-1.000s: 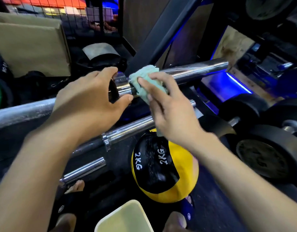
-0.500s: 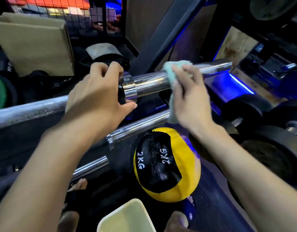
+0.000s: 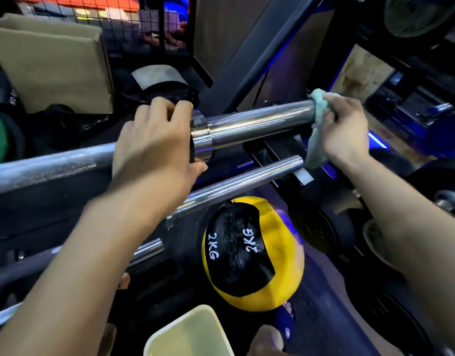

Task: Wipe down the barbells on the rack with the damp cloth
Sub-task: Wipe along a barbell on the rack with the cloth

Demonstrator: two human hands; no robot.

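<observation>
Fingers of the left hand (image 3: 154, 147) curl round the chrome steel barbell (image 3: 257, 124) beside its collar, the right hand (image 3: 345, 132) clutches the pale green damp cloth (image 3: 317, 109) against the sleeve's tip, and a cream rectangular plastic tub (image 3: 170, 335) below holds murky water.

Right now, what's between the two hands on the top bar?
Only the shiny barbell sleeve, bare from the left hand at the collar to the right hand holding the cloth at the tip, in the head view.

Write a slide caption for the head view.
Right hand wipes chrome barbell sleeve end with pale green cloth; left hand steadies collar.
</observation>
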